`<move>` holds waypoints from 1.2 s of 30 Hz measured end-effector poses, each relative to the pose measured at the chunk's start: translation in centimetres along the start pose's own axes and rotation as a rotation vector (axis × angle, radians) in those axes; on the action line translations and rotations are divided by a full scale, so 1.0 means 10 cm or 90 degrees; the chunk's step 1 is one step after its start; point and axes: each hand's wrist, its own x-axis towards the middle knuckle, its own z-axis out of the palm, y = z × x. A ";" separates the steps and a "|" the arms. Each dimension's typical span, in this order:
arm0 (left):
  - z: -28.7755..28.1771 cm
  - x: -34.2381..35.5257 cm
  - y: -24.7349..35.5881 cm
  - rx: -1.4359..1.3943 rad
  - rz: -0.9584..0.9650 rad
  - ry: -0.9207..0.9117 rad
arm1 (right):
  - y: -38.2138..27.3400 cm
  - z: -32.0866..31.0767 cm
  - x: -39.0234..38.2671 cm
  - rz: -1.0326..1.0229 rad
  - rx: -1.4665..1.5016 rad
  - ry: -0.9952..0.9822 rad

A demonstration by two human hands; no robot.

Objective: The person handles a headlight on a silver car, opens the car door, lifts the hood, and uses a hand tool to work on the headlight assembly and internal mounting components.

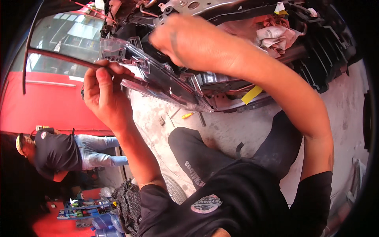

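My left hand [104,89] is closed round a long dark T-shaped bar [63,57], thumb up against it. The bar's crosspiece stands out at the far left, and its other end reaches toward a clear-lensed headlight [158,77]. This headlight sits at the front corner of an opened-up car front. Bent across the car, my right arm ends in my right hand [173,39], which is above and beyond the headlight near the metal front panel [221,15]. That hand is smeared by motion, its fingers mostly hidden; what it touches cannot be made out.
Crumpled wrapping [278,39] lies in the engine bay; yellow tape [251,95] hangs at its lower edge. A yellow-handled screwdriver [187,115] and other small tools lie on the floor. Left stands another person [59,152], above a shelf [85,208] and blue water jugs [104,222].
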 end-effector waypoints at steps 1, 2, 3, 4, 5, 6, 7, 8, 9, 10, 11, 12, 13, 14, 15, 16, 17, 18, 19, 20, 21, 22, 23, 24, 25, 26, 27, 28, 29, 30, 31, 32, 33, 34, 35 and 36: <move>-0.03 -0.10 0.05 0.016 -0.021 0.044 | -0.02 0.08 -0.09 0.025 -0.019 -0.085; -0.08 -0.22 0.07 0.016 -0.019 0.047 | -0.05 0.17 -0.13 0.039 -0.015 -0.129; -0.15 -0.37 0.06 0.027 -0.044 0.078 | -0.06 0.25 -0.14 0.038 -0.017 -0.163; -0.21 -0.50 0.03 0.037 -0.069 0.108 | -0.06 0.31 -0.14 0.037 -0.019 -0.196; -0.27 -0.63 -0.02 0.028 -0.068 0.137 | -0.05 0.37 -0.15 0.036 -0.021 -0.199; -0.31 -0.76 -0.08 0.019 -0.067 0.166 | -0.04 0.43 -0.16 0.032 -0.036 -0.186; -0.36 -0.91 -0.13 0.040 -0.093 0.220 | -0.03 0.49 -0.16 0.028 -0.051 -0.174; -0.41 -1.05 -0.20 0.042 -0.111 0.251 | -0.01 0.53 -0.17 0.025 -0.054 -0.177; -0.45 -1.20 -0.33 0.039 -0.131 0.284 | 0.04 0.56 -0.20 0.024 -0.044 -0.183; -0.49 -1.35 -0.46 0.033 -0.150 0.317 | 0.08 0.56 -0.23 0.024 -0.037 -0.190; -0.53 -1.52 -0.56 0.041 -0.186 0.346 | 0.09 0.57 -0.25 0.026 -0.017 -0.164; -0.55 -1.69 -0.67 0.048 -0.222 0.375 | 0.10 0.59 -0.25 0.020 -0.018 -0.167; -0.51 -1.87 -0.81 0.037 -0.265 0.410 | 0.11 0.60 -0.27 0.026 -0.025 -0.153; -0.48 -2.05 -0.95 0.028 -0.310 0.444 | 0.12 0.61 -0.28 0.034 -0.030 -0.138; -0.48 -2.25 -1.10 0.010 -0.353 0.456 | 0.11 0.60 -0.27 0.032 -0.030 -0.141; -0.48 -2.46 -1.26 -0.009 -0.397 0.468 | 0.10 0.58 -0.26 0.069 -0.018 -0.166; -0.45 -2.64 -1.40 -0.031 -0.446 0.495 | 0.08 0.58 -0.25 0.108 -0.005 -0.191; -0.40 -2.81 -1.54 -0.056 -0.497 0.519 | 0.10 0.57 -0.26 0.111 -0.008 -0.196; -0.37 -3.00 -1.69 -0.061 -0.548 0.541 | 0.11 0.58 -0.26 0.107 0.005 -0.195; -0.33 -3.18 -1.83 -0.067 -0.601 0.562 | 0.12 0.60 -0.26 0.106 0.016 -0.196; -0.24 -3.32 -1.92 -0.097 -0.632 0.587 | 0.11 0.60 -0.26 0.117 0.023 -0.191; -0.17 -3.46 -2.01 -0.130 -0.683 0.595 | 0.12 0.62 -0.26 0.121 0.024 -0.199; -0.09 -3.59 -2.11 -0.156 -0.725 0.581 | 0.15 0.66 -0.27 0.111 -0.002 -0.185; 0.03 -3.68 -2.14 -0.183 -0.768 0.568 | 0.15 0.68 -0.28 0.101 -0.027 -0.172; 0.17 -3.75 -2.22 -0.192 -0.811 0.569 | 0.18 0.67 -0.28 0.092 -0.038 -0.167; 0.33 -3.81 -2.28 -0.202 -0.857 0.574 | 0.16 0.65 -0.26 0.134 -0.037 -0.199; 0.42 -3.93 -2.37 -0.227 -0.882 0.576 | 0.15 0.65 -0.22 0.133 -0.047 -0.219; 0.51 -4.06 -2.45 -0.255 -0.907 0.579 | 0.13 0.62 -0.19 0.131 -0.059 -0.241; 0.58 -4.15 -2.50 -0.282 -0.946 0.548 | 0.14 0.58 -0.20 0.082 -0.009 -0.217; 0.66 -4.21 -2.55 -0.313 -0.980 0.510 | 0.13 0.53 -0.17 0.034 0.034 -0.187; 0.76 -4.29 -2.57 -0.314 -0.989 0.526 | 0.06 0.49 -0.12 0.162 0.059 -0.250; 0.86 -4.35 -2.61 -0.328 -0.971 0.553 | 0.05 0.49 -0.14 0.082 0.010 -0.207; 0.99 -4.37 -2.62 -0.348 -0.957 0.568 | 0.03 0.47 -0.15 0.093 0.031 -0.191; 1.07 -4.40 -2.60 -0.357 -0.963 0.572 | -0.01 0.45 -0.14 0.104 0.053 -0.175; 1.12 -4.38 -2.56 -0.341 -0.969 0.565 | -0.13 0.43 -0.07 0.224 0.029 -0.222; 1.15 -4.36 -2.52 -0.324 -0.973 0.558 | -0.13 0.48 -0.06 0.218 0.033 -0.232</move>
